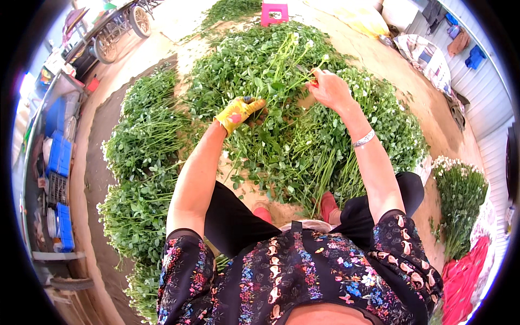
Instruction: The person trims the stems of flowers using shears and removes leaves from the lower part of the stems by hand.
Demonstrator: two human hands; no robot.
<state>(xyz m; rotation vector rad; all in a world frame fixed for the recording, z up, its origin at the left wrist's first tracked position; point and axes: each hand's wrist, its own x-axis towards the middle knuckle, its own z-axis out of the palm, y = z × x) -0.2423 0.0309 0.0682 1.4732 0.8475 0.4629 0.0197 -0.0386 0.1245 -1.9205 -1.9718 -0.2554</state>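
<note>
My left hand [238, 115], in a yellow glove with dark fingertips, is closed around the leafy green stems of a white-budded flower [276, 81]. The stems slant up and to the right, and small white buds show at their tips. My right hand [331, 91] is bare and closed on red-handled scissors [314, 83], close beside those stems. Only part of the handle and a bit of blade can be seen. Under both hands spreads a large heap of cut green flower stems [238, 70], reaching down to my feet.
Bundled white flowers [143, 130] lie in a row on a dark cloth [100, 179] at left. Another bundle [459, 200] is at right, by a red cloth [467, 281]. A pink stool [274, 6] stands beyond the heap. Blue crates [59, 154] and a wheeled cart [105, 46] are at left.
</note>
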